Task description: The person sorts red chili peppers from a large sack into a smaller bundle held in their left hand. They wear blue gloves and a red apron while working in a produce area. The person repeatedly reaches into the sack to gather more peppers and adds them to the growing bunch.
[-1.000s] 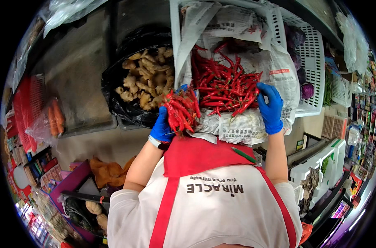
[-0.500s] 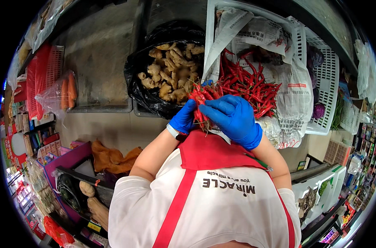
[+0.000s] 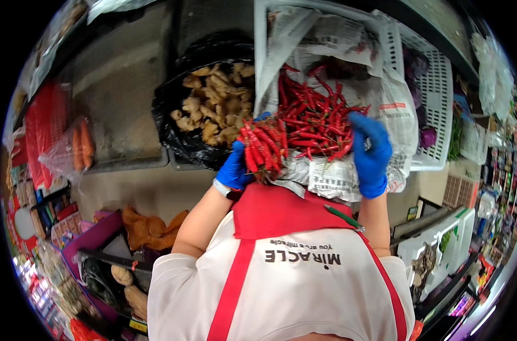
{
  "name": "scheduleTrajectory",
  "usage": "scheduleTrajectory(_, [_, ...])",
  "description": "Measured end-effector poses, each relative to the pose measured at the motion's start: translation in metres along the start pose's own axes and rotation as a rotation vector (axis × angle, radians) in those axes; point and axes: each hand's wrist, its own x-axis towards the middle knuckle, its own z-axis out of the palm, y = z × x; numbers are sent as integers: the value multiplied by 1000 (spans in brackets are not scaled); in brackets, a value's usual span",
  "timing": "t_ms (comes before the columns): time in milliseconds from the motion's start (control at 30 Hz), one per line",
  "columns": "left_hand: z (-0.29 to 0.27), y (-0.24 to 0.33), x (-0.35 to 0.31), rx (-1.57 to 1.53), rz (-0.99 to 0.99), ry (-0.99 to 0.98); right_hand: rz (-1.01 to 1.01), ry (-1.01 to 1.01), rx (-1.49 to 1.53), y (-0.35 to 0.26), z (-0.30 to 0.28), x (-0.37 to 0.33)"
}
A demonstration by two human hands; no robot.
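Observation:
A bunch of red chili peppers (image 3: 262,149) is gripped in my blue-gloved left hand (image 3: 234,169), in front of my apron. The fingers wrap round its left side and far edge. My right hand (image 3: 373,156), gloved the same way, is at the right edge of a loose heap of red chili peppers (image 3: 315,116). Its fingers are bent and blurred, with the tips next to the outermost peppers; whether they pinch one is unclear. Newspaper (image 3: 332,177) lies under the heap, lining a white plastic crate (image 3: 261,57).
Left of the crate, ginger roots (image 3: 213,102) fill a black plastic bag (image 3: 166,122). Bagged carrots (image 3: 82,148) lie farther left beside a dark tray (image 3: 116,85). A white perforated basket (image 3: 437,96) with purple cabbages (image 3: 428,136) stands at the right. A green pen (image 3: 344,217) is clipped to my apron.
My right hand has left the bunch and moved right to the edge of the heap. My left hand still holds the bunch. The whole view has shifted slightly.

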Motion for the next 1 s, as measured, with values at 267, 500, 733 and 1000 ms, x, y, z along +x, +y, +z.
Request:
scheduleTrajectory(267, [0, -2, 7, -13, 41, 111, -9, -394, -218, 39, 16, -16])
scheduleTrajectory(500, [4, 2, 5, 10, 26, 150, -12, -525, -502, 78, 37, -39])
scheduleTrajectory(733, [5, -2, 3, 5, 27, 151, 84, -521, -379, 93, 5, -38])
scheduleTrajectory(1000, [3, -2, 3, 19, 39, 156, 172, -510, -410, 109, 14, 69])
